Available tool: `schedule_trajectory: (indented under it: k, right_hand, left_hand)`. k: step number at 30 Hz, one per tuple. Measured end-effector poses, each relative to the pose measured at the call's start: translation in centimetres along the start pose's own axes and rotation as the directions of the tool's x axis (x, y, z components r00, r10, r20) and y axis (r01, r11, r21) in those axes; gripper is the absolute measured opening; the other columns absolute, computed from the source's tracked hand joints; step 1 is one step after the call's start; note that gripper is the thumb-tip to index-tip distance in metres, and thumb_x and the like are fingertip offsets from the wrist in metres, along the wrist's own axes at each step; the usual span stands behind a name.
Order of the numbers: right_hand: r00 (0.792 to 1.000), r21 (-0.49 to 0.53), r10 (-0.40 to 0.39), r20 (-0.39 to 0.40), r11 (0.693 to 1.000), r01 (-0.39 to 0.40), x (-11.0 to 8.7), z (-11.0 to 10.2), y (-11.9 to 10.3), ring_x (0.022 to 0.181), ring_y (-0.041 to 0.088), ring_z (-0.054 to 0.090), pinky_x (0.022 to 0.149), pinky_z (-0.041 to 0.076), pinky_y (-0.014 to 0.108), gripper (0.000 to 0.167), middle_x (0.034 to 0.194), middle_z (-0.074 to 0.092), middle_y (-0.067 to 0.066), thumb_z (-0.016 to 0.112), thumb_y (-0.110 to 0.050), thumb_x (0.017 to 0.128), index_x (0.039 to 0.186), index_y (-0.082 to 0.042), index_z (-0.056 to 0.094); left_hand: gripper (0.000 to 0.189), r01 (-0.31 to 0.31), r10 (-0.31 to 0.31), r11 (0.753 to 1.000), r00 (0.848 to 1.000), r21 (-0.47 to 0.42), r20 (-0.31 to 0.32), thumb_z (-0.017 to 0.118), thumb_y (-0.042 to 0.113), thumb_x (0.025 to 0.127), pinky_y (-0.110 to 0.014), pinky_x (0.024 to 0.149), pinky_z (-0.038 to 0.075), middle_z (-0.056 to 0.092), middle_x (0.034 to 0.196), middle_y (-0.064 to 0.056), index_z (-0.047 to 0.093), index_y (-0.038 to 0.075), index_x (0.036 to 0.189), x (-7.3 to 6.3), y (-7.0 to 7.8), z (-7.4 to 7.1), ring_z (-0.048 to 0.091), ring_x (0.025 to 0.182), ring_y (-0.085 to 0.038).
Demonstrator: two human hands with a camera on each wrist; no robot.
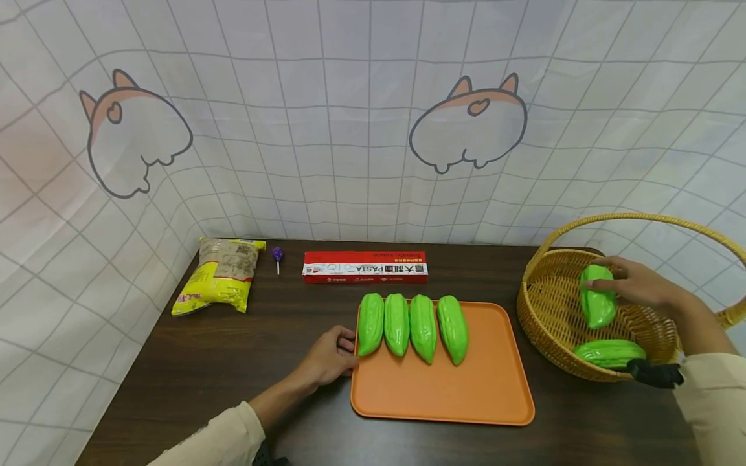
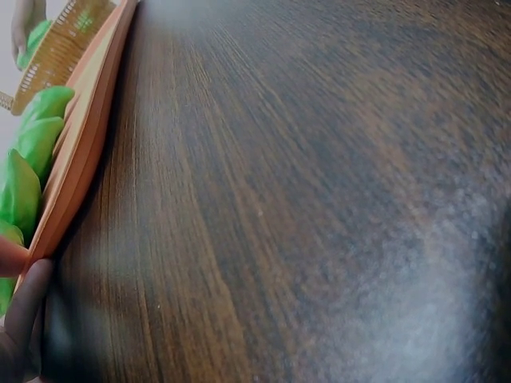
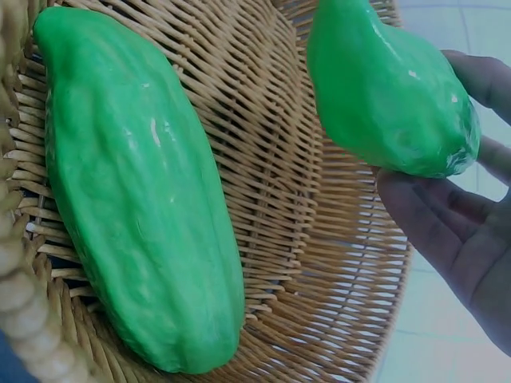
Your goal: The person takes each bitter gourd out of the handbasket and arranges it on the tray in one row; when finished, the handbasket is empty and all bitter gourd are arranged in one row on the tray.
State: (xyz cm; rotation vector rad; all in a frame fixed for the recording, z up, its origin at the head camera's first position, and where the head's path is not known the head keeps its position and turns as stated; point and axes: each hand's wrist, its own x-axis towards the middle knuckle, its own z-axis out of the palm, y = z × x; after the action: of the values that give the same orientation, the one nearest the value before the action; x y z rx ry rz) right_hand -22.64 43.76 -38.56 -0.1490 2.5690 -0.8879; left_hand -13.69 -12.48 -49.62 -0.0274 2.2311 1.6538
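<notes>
My right hand (image 1: 640, 283) grips a glossy green bitter melon (image 1: 598, 304) by one end, inside the wicker basket (image 1: 539, 333). A second bitter melon (image 3: 148, 199) lies on its side in that basket, near the hand. On the left, my left hand (image 1: 327, 357) pinches the edge of the orange tray (image 1: 437, 395), thumb (image 2: 11, 257) over the rim and a finger (image 2: 30, 299) against the outside. Several bitter melons (image 1: 422, 328) lie side by side along the tray's far left part, the rightmost (image 1: 453, 330) slightly apart and slanted.
At the back stands a red and white pasta box (image 1: 365, 267). Left of it are a purple lollipop (image 1: 277, 254) and a yellow bag (image 1: 224, 275). The basket's tall handle (image 1: 635, 217) arches over its opening. A checked white cloth (image 1: 350, 149) hangs behind the dark table (image 1: 233, 353).
</notes>
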Motion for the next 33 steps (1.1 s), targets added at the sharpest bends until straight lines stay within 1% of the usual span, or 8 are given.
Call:
schedule_trajectory:
  k: [2, 5, 12, 18, 21, 25, 28, 33]
  right_hand:
    - [1.0, 0.001, -0.01, 0.005, 1.0, 0.01, -0.1, 0.0, -0.2, 0.108, 0.047, 0.062, 0.086, 0.059, 0.054, 0.077, 0.145, 0.015, 0.055, 0.052, -0.034, 0.104, 0.154, 0.01, 0.014]
    - [1.0, 0.011, -0.026, 0.006, 1.0, 0.026, -0.4, 0.0, -0.4, 0.103, 0.037, 0.065, 0.084, 0.06, 0.052, 0.076, 0.145, 0.016, 0.054, 0.053, -0.033, 0.104, 0.154, 0.009, 0.014]
    - [0.998, 0.0, -0.056, -0.005, 0.998, 0.056, -1.0, 0.2, -1.1, 0.097, 0.028, 0.066, 0.08, 0.061, 0.048, 0.074, 0.145, 0.019, 0.052, 0.053, -0.032, 0.104, 0.155, 0.006, 0.016]
    - [0.997, -0.014, -0.076, -0.021, 0.997, 0.076, -1.2, 0.5, -1.5, 0.095, 0.022, 0.065, 0.079, 0.061, 0.046, 0.071, 0.147, 0.022, 0.047, 0.054, -0.031, 0.103, 0.154, 0.005, 0.02]
    - [0.995, -0.037, -0.094, -0.032, 0.995, 0.093, -1.3, 0.7, -1.8, 0.102, 0.032, 0.065, 0.08, 0.061, 0.046, 0.069, 0.148, 0.024, 0.045, 0.054, -0.031, 0.103, 0.154, 0.005, 0.022]
    - [0.991, -0.062, -0.123, -0.044, 0.991, 0.12, -1.6, 1.1, -2.1, 0.115, 0.05, 0.057, 0.081, 0.06, 0.052, 0.067, 0.147, 0.025, 0.044, 0.054, -0.03, 0.103, 0.154, 0.003, 0.024]
    - [0.99, -0.07, -0.133, -0.049, 0.989, 0.13, -1.7, 1.2, -2.4, 0.115, 0.052, 0.056, 0.08, 0.059, 0.052, 0.066, 0.147, 0.028, 0.043, 0.054, -0.03, 0.103, 0.154, 0.002, 0.025]
    - [0.989, -0.108, -0.132, -0.067, 0.986, 0.124, -2.1, 1.4, -2.9, 0.121, 0.056, 0.049, 0.077, 0.056, 0.046, 0.065, 0.146, 0.032, 0.04, 0.055, -0.035, 0.102, 0.153, -0.003, 0.029]
  left_hand:
    - [0.053, 0.002, -0.002, 1.0, 1.0, 0.003, 0.003, 0.071, -0.003, 0.075, -0.035, 0.065, 0.063, 0.058, 0.105, -0.017, 0.053, -0.006, 0.125, 0.0, 0.0, 0.0, 0.063, 0.079, -0.018]
    - [0.053, 0.004, -0.004, 1.0, 1.0, 0.0, 0.002, 0.071, -0.003, 0.075, -0.035, 0.065, 0.063, 0.058, 0.105, -0.017, 0.053, -0.006, 0.125, 0.0, 0.0, 0.0, 0.063, 0.078, -0.018]
    - [0.053, -0.003, 0.003, 1.0, 1.0, -0.007, 0.002, 0.07, -0.004, 0.075, -0.035, 0.065, 0.063, 0.057, 0.105, -0.017, 0.053, -0.006, 0.125, -0.1, 0.1, -0.1, 0.062, 0.078, -0.018]
    - [0.053, 0.0, 0.0, 1.0, 1.0, 0.005, 0.002, 0.07, -0.004, 0.075, -0.034, 0.065, 0.063, 0.058, 0.104, -0.017, 0.053, -0.006, 0.125, 0.0, 0.0, -0.1, 0.063, 0.078, -0.018]
    - [0.053, 0.0, 0.0, 1.0, 1.0, 0.01, -0.005, 0.07, -0.004, 0.075, -0.035, 0.064, 0.063, 0.058, 0.105, -0.017, 0.054, -0.006, 0.125, 0.0, -0.1, 0.0, 0.063, 0.079, -0.018]
    - [0.053, -0.002, 0.003, 1.0, 1.0, 0.011, -0.004, 0.07, -0.004, 0.075, -0.034, 0.064, 0.063, 0.058, 0.106, -0.017, 0.053, -0.006, 0.125, 0.1, -0.1, 0.0, 0.063, 0.08, -0.018]
    - [0.054, -0.003, 0.003, 1.0, 1.0, 0.012, 0.0, 0.07, -0.004, 0.075, -0.034, 0.065, 0.063, 0.058, 0.106, -0.017, 0.053, -0.005, 0.126, 0.1, -0.2, 0.0, 0.063, 0.081, -0.018]
    - [0.053, -0.004, 0.004, 1.0, 1.0, 0.003, -0.002, 0.07, -0.004, 0.075, -0.034, 0.065, 0.063, 0.058, 0.106, -0.017, 0.053, -0.006, 0.125, 0.1, -0.3, 0.0, 0.063, 0.08, -0.018]
